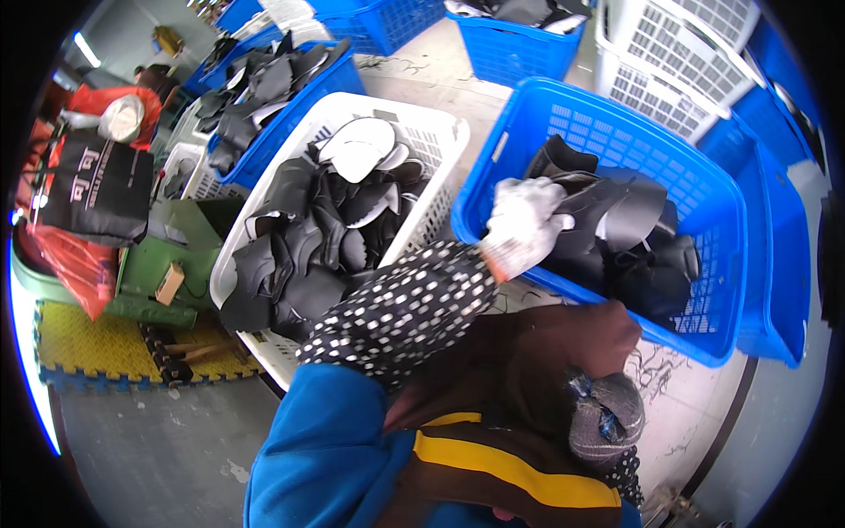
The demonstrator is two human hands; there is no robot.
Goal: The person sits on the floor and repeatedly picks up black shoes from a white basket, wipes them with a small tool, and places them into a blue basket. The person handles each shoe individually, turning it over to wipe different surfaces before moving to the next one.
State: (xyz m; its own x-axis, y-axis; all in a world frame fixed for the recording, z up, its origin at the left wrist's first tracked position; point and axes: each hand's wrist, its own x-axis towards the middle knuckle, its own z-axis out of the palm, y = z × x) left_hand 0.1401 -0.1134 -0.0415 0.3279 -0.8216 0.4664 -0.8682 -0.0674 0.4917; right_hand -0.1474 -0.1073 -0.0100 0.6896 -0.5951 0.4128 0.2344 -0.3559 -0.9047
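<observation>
My left hand (pixel 525 227), in a white knit glove below a black sleeve cuff with white dots, reaches over the near left side of a blue plastic basket (pixel 607 110). Its fingers are curled against the black leather-like pieces (pixel 634 211) heaped inside, which look like shoe uppers. What lies in the fingers is hidden. At lower right, beside another dotted cuff, a grey knit bundle (pixel 607 422) with blue threads looks like my right hand in a glove; its fingers cannot be made out.
Left of the blue basket, a white basket (pixel 449 132) holds similar black pieces and a white one (pixel 359 145). More filled blue baskets (pixel 519 55) stand behind, with white crates (pixel 673 66) stacked at far right. A green machine (pixel 172 251) bearing a black bag (pixel 95 189) stands left.
</observation>
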